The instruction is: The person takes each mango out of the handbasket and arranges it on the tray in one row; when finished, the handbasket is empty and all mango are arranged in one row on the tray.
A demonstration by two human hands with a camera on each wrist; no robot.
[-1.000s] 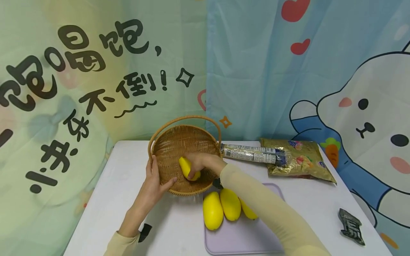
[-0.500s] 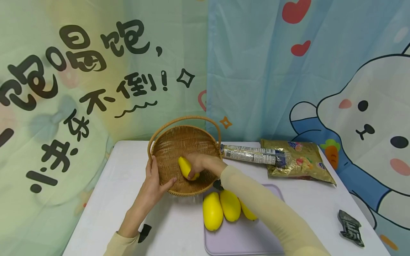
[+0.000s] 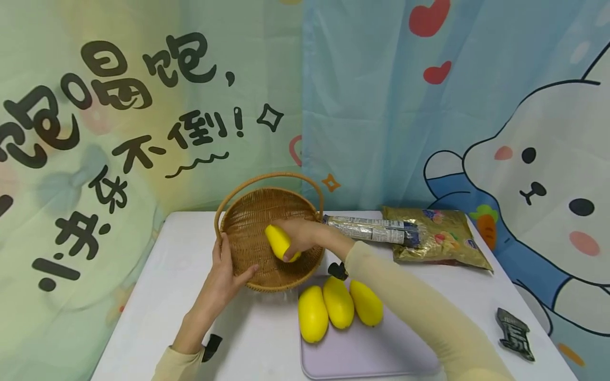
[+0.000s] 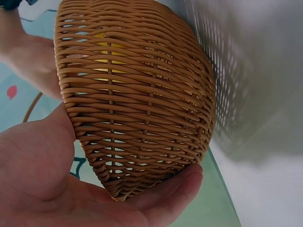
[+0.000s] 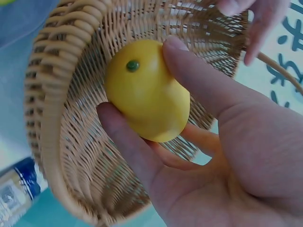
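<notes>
A brown wicker basket (image 3: 248, 254) with an arched handle stands tipped toward me at the table's back. My left hand (image 3: 224, 280) grips its left rim, thumb on the near side; in the left wrist view, fingers (image 4: 175, 194) lie along the outer weave. My right hand (image 3: 302, 235) reaches inside the basket and holds a smooth yellow oblong fruit (image 3: 278, 241). In the right wrist view, thumb and fingers pinch this fruit (image 5: 147, 94), its green stem nub showing. Several similar yellow fruits, one being the leftmost fruit (image 3: 313, 315), lie side by side on a lilac tray (image 3: 352, 360).
Right of the basket, a long silver-and-blue packet (image 3: 371, 228) overlaps a gold bag (image 3: 443, 238) with fruit pictures. A small dark-green packet (image 3: 514, 334) lies near the table's right edge. A printed curtain (image 3: 362, 106) hangs behind the white table (image 3: 157, 296).
My right hand and the fruit in it have risen slightly inside the basket. The right forearm has moved right, uncovering more of the third fruit on the tray. The left hand keeps its grip.
</notes>
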